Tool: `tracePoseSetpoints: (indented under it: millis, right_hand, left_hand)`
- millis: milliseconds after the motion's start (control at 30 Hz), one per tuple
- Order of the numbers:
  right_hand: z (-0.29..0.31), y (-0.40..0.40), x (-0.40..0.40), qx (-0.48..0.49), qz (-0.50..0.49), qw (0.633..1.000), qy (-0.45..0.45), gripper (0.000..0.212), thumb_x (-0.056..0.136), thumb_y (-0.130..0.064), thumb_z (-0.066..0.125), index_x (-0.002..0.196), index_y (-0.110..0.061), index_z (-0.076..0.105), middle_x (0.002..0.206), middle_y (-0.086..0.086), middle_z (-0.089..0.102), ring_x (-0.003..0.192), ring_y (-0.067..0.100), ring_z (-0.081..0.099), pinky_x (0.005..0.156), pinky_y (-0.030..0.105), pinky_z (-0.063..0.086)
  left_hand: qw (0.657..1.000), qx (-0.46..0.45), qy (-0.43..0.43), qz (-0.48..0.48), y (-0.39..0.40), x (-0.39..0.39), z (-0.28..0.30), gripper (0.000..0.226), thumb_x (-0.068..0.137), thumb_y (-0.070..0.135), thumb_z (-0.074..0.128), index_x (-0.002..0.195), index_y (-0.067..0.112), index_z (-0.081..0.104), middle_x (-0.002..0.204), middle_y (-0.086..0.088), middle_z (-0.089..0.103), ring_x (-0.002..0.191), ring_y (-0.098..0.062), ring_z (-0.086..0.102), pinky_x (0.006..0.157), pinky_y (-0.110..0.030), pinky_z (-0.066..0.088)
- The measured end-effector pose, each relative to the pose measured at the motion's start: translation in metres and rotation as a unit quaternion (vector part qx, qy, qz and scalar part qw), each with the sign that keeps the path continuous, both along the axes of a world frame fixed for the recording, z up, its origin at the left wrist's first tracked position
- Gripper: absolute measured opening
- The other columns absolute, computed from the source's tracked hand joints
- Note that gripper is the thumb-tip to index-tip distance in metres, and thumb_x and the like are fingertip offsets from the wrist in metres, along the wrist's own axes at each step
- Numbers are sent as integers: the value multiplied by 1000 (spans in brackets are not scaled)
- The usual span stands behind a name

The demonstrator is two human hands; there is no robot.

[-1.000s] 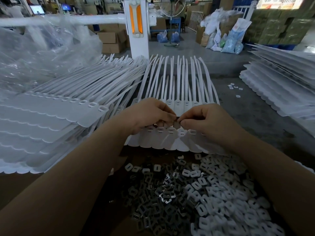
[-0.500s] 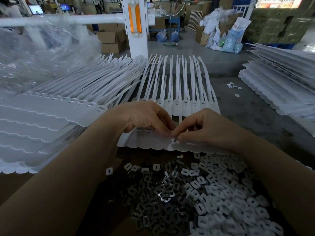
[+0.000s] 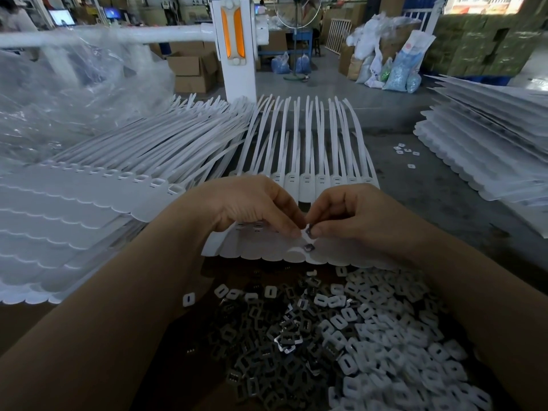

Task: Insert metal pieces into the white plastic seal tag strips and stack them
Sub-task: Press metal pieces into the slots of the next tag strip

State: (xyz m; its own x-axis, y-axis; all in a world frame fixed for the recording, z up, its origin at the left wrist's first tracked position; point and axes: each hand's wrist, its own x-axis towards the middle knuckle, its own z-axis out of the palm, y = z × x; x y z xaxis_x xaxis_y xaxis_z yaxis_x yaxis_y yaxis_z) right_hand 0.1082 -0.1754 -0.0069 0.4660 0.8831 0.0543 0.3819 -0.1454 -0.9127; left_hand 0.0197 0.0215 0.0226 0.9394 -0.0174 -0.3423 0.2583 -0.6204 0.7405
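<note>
A white seal tag strip [image 3: 267, 249] lies flat before me, its tails fanning away. My left hand [image 3: 252, 206] rests curled on the strip, fingertips pinching at its tag heads. My right hand [image 3: 353, 215] pinches a small dark metal piece [image 3: 308, 231] right beside the left fingertips. Another metal piece [image 3: 309, 247] lies loose on the strip just below. A heap of dark metal pieces [image 3: 267, 345] and white plastic caps [image 3: 394, 345] fills the foreground.
A tall stack of white strips [image 3: 74, 221] sits at the left, another stack [image 3: 489, 149] at the right. Clear plastic sheeting [image 3: 65, 93] lies back left. A white post with an orange reflector [image 3: 234, 40] stands behind. A few loose caps [image 3: 404, 151] dot the grey table.
Both hands have drawn slightly nearer along the strip. A metal piece now lies loose on the strip below the fingertips, and my right hand pinches another.
</note>
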Motion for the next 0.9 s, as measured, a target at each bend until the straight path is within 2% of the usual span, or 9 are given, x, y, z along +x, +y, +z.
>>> tracePoseSetpoints:
  millis: [133,200,267,433,533,600,667,767,900]
  right_hand:
    - [0,1,-1,-10,-10,1000,-7,12,79,-11,78,88,-12,70,84,5,76,80,20,73,74,25,58]
    - [0,1,-1,-20,-11,1000,-17,12,79,-14,79,86,-16,70,84,4,76,80,20,73,76,29,59]
    - [-1,2,-1,-21,-11,999,-22,12,79,-14,80,85,-17,70,83,3,76,80,18,73,75,27,58]
    - [1,2,-3,-20,-8,1000,-20,13,78,-14,79,87,-14,69,83,2,76,79,15,73,71,18,54]
    - [3,-1,-3,-11,-11,1000,-18,3,83,-15,75,83,-16,72,84,3,76,81,16,72,73,20,54]
    - [3,-2,-2,-9,-25,999,-21,5,86,-17,71,82,-18,74,87,4,75,85,19,72,78,26,55]
    - [3,-1,-1,-6,-42,999,-23,6,86,-19,70,81,-18,73,86,4,75,83,19,70,76,26,55]
    - [3,1,-2,-17,-46,998,-47,7,87,-22,70,81,-21,72,78,-3,72,71,6,65,66,17,50]
    - [3,3,-3,-29,-44,997,-64,10,88,-21,70,78,-21,71,72,-6,69,67,3,63,63,15,49]
  left_hand:
    - [1000,-5,0,1,-4,-2,3,33,58,41,82,87,23,79,97,-6,76,102,-27,67,98,-34,47]
    - [1000,1,3,-1,-5,-2,3,28,63,39,82,86,23,79,95,-4,76,96,-22,67,96,-32,47]
    - [1000,12,2,-1,-6,-1,2,21,72,34,81,87,20,79,92,-1,76,92,-17,65,94,-31,46]
    - [999,33,3,-10,-8,-1,5,29,78,32,76,93,7,77,89,-6,75,86,-18,65,92,-31,47]
    - [1000,4,5,-10,-5,-1,7,11,84,23,71,83,12,75,75,2,72,68,-4,59,66,-16,45]
    - [1000,-4,5,-6,-4,-1,7,8,86,19,69,79,18,73,74,7,71,63,-1,56,58,-12,41]
    - [1000,-2,3,-1,-5,-1,6,8,87,18,69,80,17,73,75,6,72,63,-2,56,58,-13,41]
    - [1000,-2,2,3,-7,-1,7,8,87,19,69,80,19,73,75,7,72,64,-1,57,60,-16,40]
    - [1000,1,-7,3,-8,1,7,13,86,21,70,73,23,74,74,8,72,64,1,57,61,-17,39]
